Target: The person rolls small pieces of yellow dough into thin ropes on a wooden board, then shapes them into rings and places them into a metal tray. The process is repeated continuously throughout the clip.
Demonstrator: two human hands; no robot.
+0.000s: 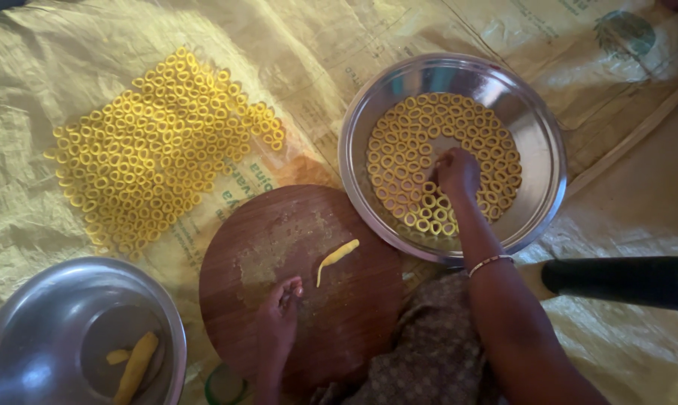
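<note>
Across the whole floor, from edge to edge, lies a yellow woven plastic sheet (39,67), apparently spread to keep the food off the ground. On it at ten o'clock sits a broad patch of yellow dough rings (155,146), laid flat in a single layer, probably so that they do not stick together. At two o'clock stands a wide steel basin (537,142) whose bottom is lined with more dough rings in the basin (406,150), packed side by side. The right hand (457,171) reaches into it, fingers bunched downward on the rings near the centre; whether it pinches one I cannot tell. Below centre, at six o'clock, is a round wooden board (354,315), a rolling surface by the look of it. The left hand (279,319) rests on its near part with fingers curled together, and what they hold, if anything, is not visible. Just beside it at one o'clock lies a thin rolled dough strip (337,256), free of both hands. At eight o'clock a smaller steel bowl (24,330) holds leftover dough pieces (135,364). A thin bangle (490,262) circles the right wrist.
</note>
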